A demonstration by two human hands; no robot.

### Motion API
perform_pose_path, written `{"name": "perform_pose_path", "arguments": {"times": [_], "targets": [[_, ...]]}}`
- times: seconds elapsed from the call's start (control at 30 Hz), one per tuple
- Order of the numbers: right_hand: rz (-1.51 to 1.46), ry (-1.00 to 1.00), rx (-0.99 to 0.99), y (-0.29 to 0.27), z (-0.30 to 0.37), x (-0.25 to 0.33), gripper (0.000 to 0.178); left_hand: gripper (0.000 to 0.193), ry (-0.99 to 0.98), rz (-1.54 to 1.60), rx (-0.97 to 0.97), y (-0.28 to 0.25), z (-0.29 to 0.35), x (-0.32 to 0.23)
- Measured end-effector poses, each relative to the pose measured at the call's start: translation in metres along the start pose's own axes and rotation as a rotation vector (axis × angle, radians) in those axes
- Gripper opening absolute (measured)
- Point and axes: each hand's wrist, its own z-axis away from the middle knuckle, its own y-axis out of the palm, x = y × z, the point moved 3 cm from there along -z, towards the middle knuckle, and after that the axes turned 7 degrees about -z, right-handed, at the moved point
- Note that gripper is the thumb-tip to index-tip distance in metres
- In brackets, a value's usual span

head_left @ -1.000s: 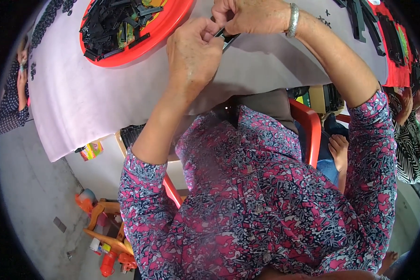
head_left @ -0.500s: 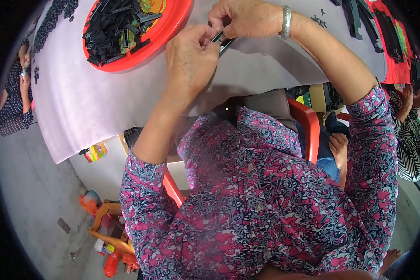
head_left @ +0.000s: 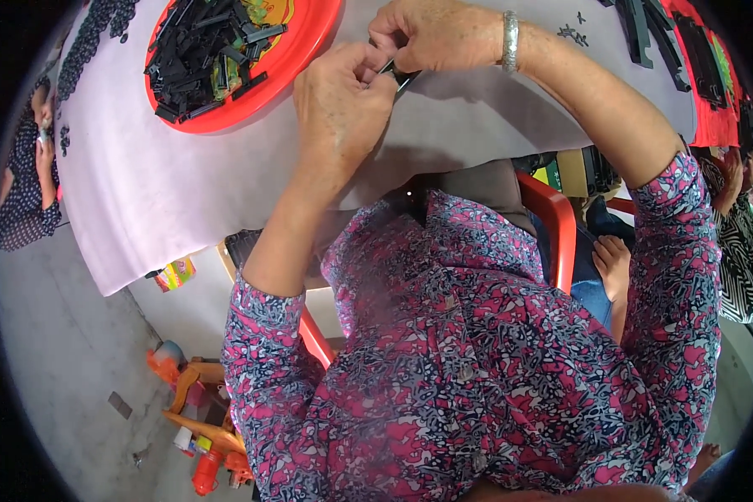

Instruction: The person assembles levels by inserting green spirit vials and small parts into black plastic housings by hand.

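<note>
The left hand [head_left: 343, 105] clamps a black strip [head_left: 405, 81] between its fingers; the right hand [head_left: 447, 35] meets it too, though I cannot tell its grip. Seemingly close two-handed work, calling next for a steady pinch. The strip sits between the hands, over the counter [head_left: 167, 184], near the red plate [head_left: 303, 52].

The scene is brightly lit, with the tablecloth [head_left: 150, 201] paled most toward its left side. Soft grey shadows are cast on it below the right forearm [head_left: 589, 100] and beside the left hand [head_left: 341, 96]. The shirt [head_left: 477, 360] is veiled in part by a pinkish haze. Straight edges are bowed, the corners are swallowed by black, and the dotted garment [head_left: 27, 205] and striped garment [head_left: 740, 276] are squeezed at the rims.
</note>
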Motion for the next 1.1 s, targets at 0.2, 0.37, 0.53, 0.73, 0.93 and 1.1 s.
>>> {"name": "perform_pose_path", "arguments": {"times": [0.2,0.37,0.53,0.73,0.93,1.1], "targets": [[0.086,-0.054,-0.088,0.008,-0.002,-0.006,0.014,0.019,0.028,-0.001,-0.009,0.0,0.006,-0.002],[0.027,0.07,0.01,0.003,0.005,0.009,0.015,0.018,0.045,-0.007,-0.002,-0.002,0.009,-0.002],[0.043,0.039,0.009,0.004,0.003,0.005,0.015,0.018,0.004,-0.025,0.029,-0.005,0.012,-0.006],[-0.002,-0.132,-0.003,0.013,-0.016,-0.023,0.008,0.018,0.092,-0.061,-0.064,-0.003,0.004,0.001],[-0.046,-0.152,0.107,0.002,-0.016,-0.021,0.004,0.019,0.201,-0.075,0.075,-0.024,0.013,0.01],[-0.008,-0.153,0.12,0.001,-0.005,0.007,0.005,0.021,0.115,0.042,-0.002,-0.028,0.031,0.02]]}}
